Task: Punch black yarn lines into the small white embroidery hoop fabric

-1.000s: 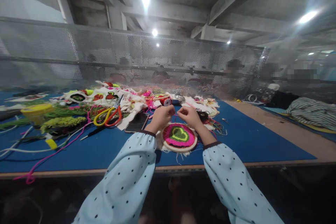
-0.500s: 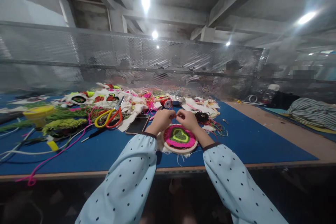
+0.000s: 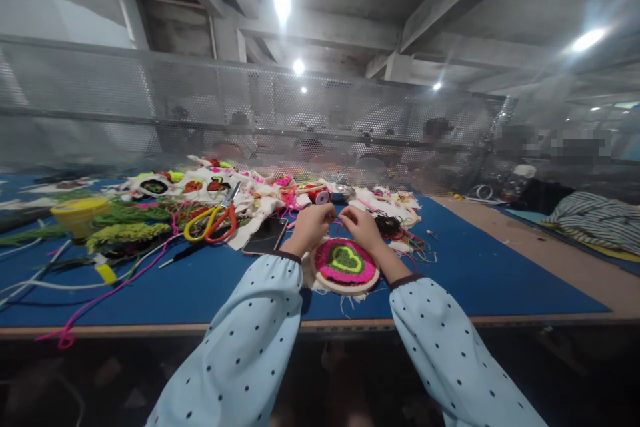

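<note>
A round wooden embroidery hoop [image 3: 345,264] lies on the blue table mat [image 3: 470,273], holding a tufted heart in pink, yellow-green and dark green. My left hand [image 3: 311,227] and my right hand [image 3: 363,227] hover just beyond the hoop's far rim, fingertips pinched close together on a thin pink yarn strand [image 3: 339,219] between them. Both arms wear light blue dotted sleeves.
A dark phone [image 3: 265,236] lies left of the hoop. Yellow and red scissors [image 3: 213,220], green yarn [image 3: 125,232], a yellow tub [image 3: 80,213], a red spool [image 3: 319,196] and embroidered cloth pieces crowd the left and back. A mesh screen [image 3: 250,113] stands behind; people sit beyond it.
My hands stay pinched together above the hoop with only slight finger movement. The view has shifted a little, so everything sits slightly right and lower.
</note>
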